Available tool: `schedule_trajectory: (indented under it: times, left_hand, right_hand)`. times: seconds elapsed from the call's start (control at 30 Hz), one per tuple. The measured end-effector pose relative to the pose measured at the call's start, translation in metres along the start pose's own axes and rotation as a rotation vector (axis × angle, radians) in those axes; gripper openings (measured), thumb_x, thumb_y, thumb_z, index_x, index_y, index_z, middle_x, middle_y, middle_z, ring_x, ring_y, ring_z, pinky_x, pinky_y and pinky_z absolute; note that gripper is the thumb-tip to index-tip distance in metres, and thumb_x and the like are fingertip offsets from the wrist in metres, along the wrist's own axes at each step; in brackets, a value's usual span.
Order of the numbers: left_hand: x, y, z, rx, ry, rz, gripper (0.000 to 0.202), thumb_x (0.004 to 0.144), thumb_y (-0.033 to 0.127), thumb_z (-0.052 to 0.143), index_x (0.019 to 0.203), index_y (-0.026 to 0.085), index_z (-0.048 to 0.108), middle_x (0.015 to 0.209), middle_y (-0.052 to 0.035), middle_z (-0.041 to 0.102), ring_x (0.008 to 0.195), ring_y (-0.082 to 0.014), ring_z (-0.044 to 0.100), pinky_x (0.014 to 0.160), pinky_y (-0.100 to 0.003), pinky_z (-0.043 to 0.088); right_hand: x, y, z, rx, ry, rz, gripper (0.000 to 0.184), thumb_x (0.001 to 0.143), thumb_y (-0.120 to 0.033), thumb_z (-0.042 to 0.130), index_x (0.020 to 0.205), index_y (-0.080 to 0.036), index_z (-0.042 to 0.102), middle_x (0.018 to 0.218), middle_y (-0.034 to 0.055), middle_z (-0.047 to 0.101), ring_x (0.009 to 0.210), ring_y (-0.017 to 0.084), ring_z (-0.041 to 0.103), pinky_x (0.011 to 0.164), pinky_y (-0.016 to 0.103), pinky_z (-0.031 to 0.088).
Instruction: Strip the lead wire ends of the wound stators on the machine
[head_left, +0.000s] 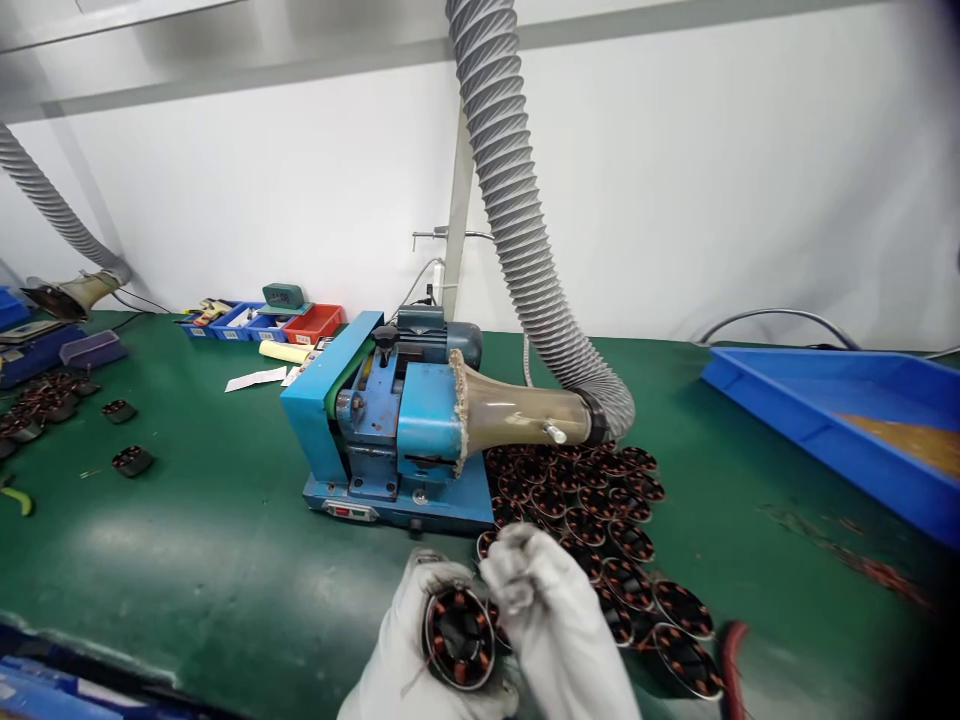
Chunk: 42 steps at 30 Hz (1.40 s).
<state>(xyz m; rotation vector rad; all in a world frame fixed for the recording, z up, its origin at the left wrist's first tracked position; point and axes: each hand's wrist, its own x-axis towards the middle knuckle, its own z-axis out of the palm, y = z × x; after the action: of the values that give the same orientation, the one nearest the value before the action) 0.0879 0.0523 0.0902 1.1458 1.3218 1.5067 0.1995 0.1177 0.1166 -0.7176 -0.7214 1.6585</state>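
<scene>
My gloved left hand (409,640) is wrapped round a motor stator (459,640), a metal ring with copper windings inside. The stator's open end faces up toward me, and a thin wire end sticks out beside it. Just to the right, my gloved right hand (536,610) is closed in a pinch, its fingertips blurred. Whether anything lies between those fingertips is hidden. Behind the right hand, several more stators (630,540) stand close together on the green table (225,560). Directly beyond both hands is a blue belt-driven machine (431,410).
A suction funnel (525,410) on a grey hose (517,190) covers the machine's right side. At right lies a large blue tray (817,420); a red tool handle (733,660) is near the front. Small bins (315,323) and loose stators (133,460) occupy the left.
</scene>
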Motion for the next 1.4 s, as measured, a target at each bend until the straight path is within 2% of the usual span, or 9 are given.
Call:
schedule_trajectory:
  times: [0.1, 0.2, 0.27, 0.37, 0.5, 0.7, 0.97, 1.13, 1.4]
  left_hand:
    - [-0.001, 0.003, -0.009, 0.061, -0.011, 0.128, 0.063, 0.053, 0.001, 0.066, 0.109, 0.028, 0.057, 0.107, -0.0018, 0.054, 0.094, -0.0179, 0.059, 0.081, -0.026, 0.051]
    - [-0.002, -0.002, -0.015, 0.181, -0.037, 0.313, 0.062, 0.065, 0.007, 0.061, 0.12, 0.031, 0.049, 0.113, -0.0035, 0.051, 0.109, -0.0198, 0.053, 0.093, -0.031, 0.045]
    - [-0.002, -0.011, -0.013, 0.267, 0.03, 0.406, 0.059, 0.069, 0.008, 0.058, 0.122, 0.031, 0.045, 0.114, -0.0047, 0.048, 0.11, -0.0203, 0.051, 0.094, -0.033, 0.045]
    - [-0.003, -0.024, -0.007, 0.337, 0.221, 0.442, 0.053, 0.067, 0.01, 0.06, 0.116, 0.027, 0.046, 0.112, -0.006, 0.044, 0.107, -0.0213, 0.052, 0.09, -0.034, 0.047]
    - [0.004, -0.024, -0.006, 0.367, 0.345, 0.378, 0.046, 0.066, 0.017, 0.067, 0.108, 0.023, 0.048, 0.107, -0.0069, 0.048, 0.099, -0.0211, 0.057, 0.084, -0.033, 0.051]
    - [0.038, -0.024, -0.004, 0.25, 0.389, 0.011, 0.042, 0.07, 0.027, 0.066, 0.108, 0.016, 0.052, 0.106, -0.0127, 0.062, 0.096, -0.0242, 0.061, 0.087, -0.039, 0.049]
    - [0.074, -0.039, 0.0, 0.057, 0.377, -0.045, 0.029, 0.075, 0.021, 0.056, 0.104, 0.018, 0.055, 0.108, -0.0095, 0.063, 0.098, -0.0198, 0.06, 0.091, -0.034, 0.045]
    - [0.084, -0.035, 0.0, 0.043, 0.363, -0.061, 0.031, 0.075, 0.025, 0.056, 0.104, 0.017, 0.053, 0.109, -0.0111, 0.061, 0.099, -0.0203, 0.057, 0.093, -0.036, 0.043]
    - [0.05, -0.041, -0.003, 0.056, 0.357, -0.108, 0.028, 0.072, 0.022, 0.057, 0.1, 0.017, 0.055, 0.103, -0.0107, 0.064, 0.093, -0.0216, 0.06, 0.087, -0.036, 0.046]
  right_hand:
    - [0.001, -0.002, -0.005, 0.083, -0.01, 0.102, 0.027, 0.066, -0.041, 0.077, 0.086, -0.023, 0.074, 0.067, 0.0018, 0.061, 0.054, 0.01, 0.051, 0.047, 0.019, 0.045]
    - [-0.001, 0.001, 0.003, -0.266, -0.243, 0.086, 0.029, 0.067, -0.04, 0.075, 0.086, -0.018, 0.075, 0.075, 0.0065, 0.064, 0.066, 0.017, 0.058, 0.059, 0.026, 0.049]
    - [0.0, 0.002, 0.014, -0.411, -0.273, 0.017, 0.016, 0.068, -0.033, 0.076, 0.072, -0.018, 0.075, 0.072, 0.0055, 0.063, 0.067, 0.016, 0.057, 0.063, 0.024, 0.048]
    - [0.009, 0.0, 0.027, -0.189, -0.164, 0.115, 0.014, 0.067, -0.03, 0.077, 0.07, -0.017, 0.074, 0.064, 0.0017, 0.06, 0.054, 0.009, 0.05, 0.051, 0.018, 0.044]
    - [0.021, 0.011, 0.025, 0.071, 0.04, 0.083, 0.024, 0.065, -0.034, 0.078, 0.083, -0.019, 0.073, 0.073, 0.0023, 0.066, 0.06, 0.011, 0.058, 0.056, 0.02, 0.05]
    - [0.014, 0.062, 0.019, -0.703, 0.063, -0.146, 0.042, 0.069, -0.045, 0.069, 0.1, -0.016, 0.071, 0.105, 0.0133, 0.069, 0.099, 0.03, 0.063, 0.091, 0.044, 0.05]
    - [0.045, 0.057, 0.031, -1.08, -0.007, -0.371, 0.034, 0.086, -0.038, 0.046, 0.099, -0.016, 0.068, 0.101, 0.0123, 0.069, 0.091, 0.025, 0.064, 0.083, 0.039, 0.051]
    - [0.053, 0.052, 0.039, -1.128, 0.03, -0.371, 0.035, 0.086, -0.038, 0.043, 0.093, -0.015, 0.067, 0.093, 0.0119, 0.069, 0.085, 0.025, 0.064, 0.08, 0.04, 0.051]
    - [0.026, 0.063, 0.023, -1.112, 0.011, -0.447, 0.03, 0.085, -0.035, 0.046, 0.09, -0.017, 0.069, 0.09, 0.0089, 0.071, 0.08, 0.022, 0.067, 0.072, 0.032, 0.054]
